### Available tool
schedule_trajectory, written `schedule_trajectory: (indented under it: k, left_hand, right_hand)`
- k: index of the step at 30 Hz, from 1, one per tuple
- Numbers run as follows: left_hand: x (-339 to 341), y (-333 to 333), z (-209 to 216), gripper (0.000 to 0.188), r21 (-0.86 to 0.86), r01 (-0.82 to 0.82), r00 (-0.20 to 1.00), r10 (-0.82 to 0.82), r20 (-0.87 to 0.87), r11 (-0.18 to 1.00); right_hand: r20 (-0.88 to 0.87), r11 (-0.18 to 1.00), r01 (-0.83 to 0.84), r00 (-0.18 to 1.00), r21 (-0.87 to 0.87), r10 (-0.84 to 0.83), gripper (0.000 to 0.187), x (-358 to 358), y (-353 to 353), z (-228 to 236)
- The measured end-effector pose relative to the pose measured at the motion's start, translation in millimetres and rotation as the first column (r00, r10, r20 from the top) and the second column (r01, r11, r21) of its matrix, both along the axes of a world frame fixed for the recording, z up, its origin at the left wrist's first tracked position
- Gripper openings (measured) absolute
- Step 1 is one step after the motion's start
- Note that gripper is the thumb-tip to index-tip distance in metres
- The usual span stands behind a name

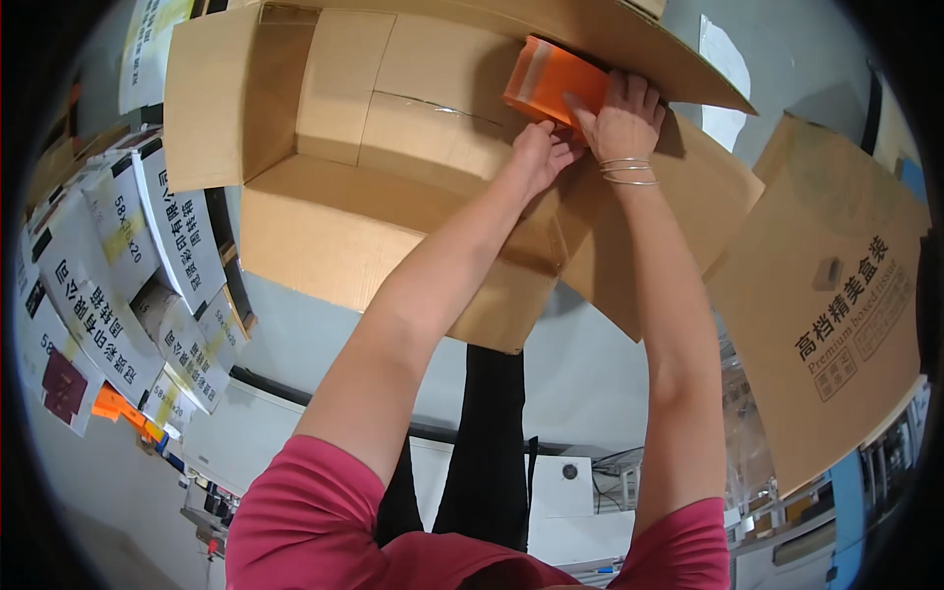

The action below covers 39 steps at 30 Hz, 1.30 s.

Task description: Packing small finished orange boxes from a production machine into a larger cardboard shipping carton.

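Deep in the far right corner of the open cardboard carton [334, 147], both hands, left hand [539, 149] and right hand [621, 118], closed around an orange packet [551, 79] just above them, first in, carton floor bare.

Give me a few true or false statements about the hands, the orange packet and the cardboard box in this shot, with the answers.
1. Both hands are on the orange packet. True.
2. The packet is inside the open box. True.
3. The right hand wears a glove. False: it is bare, with thin bangles on the wrist.
4. The box is full of packets. False: only this one shows.
5. The person's sleeves are blue. False: they are red.
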<state>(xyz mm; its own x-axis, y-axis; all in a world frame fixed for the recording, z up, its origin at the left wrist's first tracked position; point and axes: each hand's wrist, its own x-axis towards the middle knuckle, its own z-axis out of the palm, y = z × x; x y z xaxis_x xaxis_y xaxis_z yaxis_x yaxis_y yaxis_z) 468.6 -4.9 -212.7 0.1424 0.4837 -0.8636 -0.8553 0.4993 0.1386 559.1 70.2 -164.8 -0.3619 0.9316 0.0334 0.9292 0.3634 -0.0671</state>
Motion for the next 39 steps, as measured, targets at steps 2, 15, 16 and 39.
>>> schedule_trajectory:
  k: [2, 15, 16, 39]
  left_hand:
    - [2.5, -0.4, 0.3, 0.028, -0.003, -0.075, 0.997, 0.075, 0.029, 0.997]
    - [-0.2, -5.3, -9.2, 0.028, 0.028, -0.153, 0.974, 0.146, 0.176, 0.988]
    - [-0.7, -5.1, -6.6, 0.028, -0.036, -0.156, 0.968, 0.16, 0.194, 0.987]
    - [-53.1, -17.3, 12.4, 0.018, -0.074, 0.2, 0.859, -0.211, -0.467, 0.977]
  right_hand:
    - [0.031, 0.98, -0.049, 0.999, 0.195, 0.043, 0.061, -1.3, 0.0, -3.7]
    - [0.04, 0.964, -0.188, 0.979, -0.186, 0.199, 0.093, 12.3, 3.3, 5.8]
    - [0.095, 0.968, -0.177, 0.976, -0.178, 0.196, 0.094, 10.4, 1.6, 3.3]
    - [-0.104, 0.929, 0.229, 0.958, -0.291, -0.269, 0.066, -55.1, -36.6, 18.2]
